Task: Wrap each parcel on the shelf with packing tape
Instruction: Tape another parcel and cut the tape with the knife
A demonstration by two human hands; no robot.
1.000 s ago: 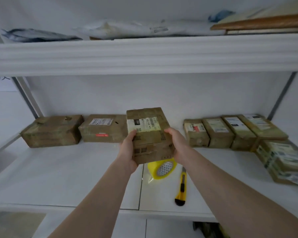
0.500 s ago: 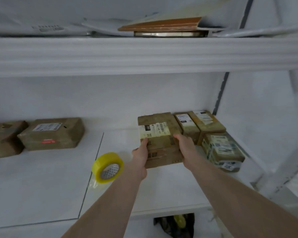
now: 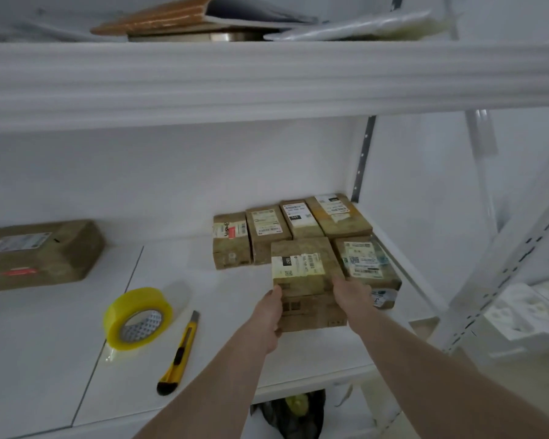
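A brown taped parcel with a white label [image 3: 305, 280] sits low over the white shelf [image 3: 222, 289], held between both hands. My left hand [image 3: 268, 315] grips its left side and my right hand [image 3: 351, 296] grips its right side. Right beside it lies another labelled parcel [image 3: 363, 261], and a row of several taped parcels [image 3: 267, 231] stands behind against the back wall. A roll of yellow packing tape [image 3: 138, 318] stands on the shelf to the left, with a yellow box cutter [image 3: 179, 351] next to it.
A larger parcel with a red sticker [image 3: 42, 253] lies at the far left. The upper shelf [image 3: 267, 77] hangs overhead, carrying mail bags and a brown board. A metal upright [image 3: 363, 156] marks the right back corner. A dark bag [image 3: 293, 413] sits below.
Both hands have carried the parcel from the shelf's middle to the right, down in front of the row of parcels. The view has swung right, so the tape and cutter now lie to the left.
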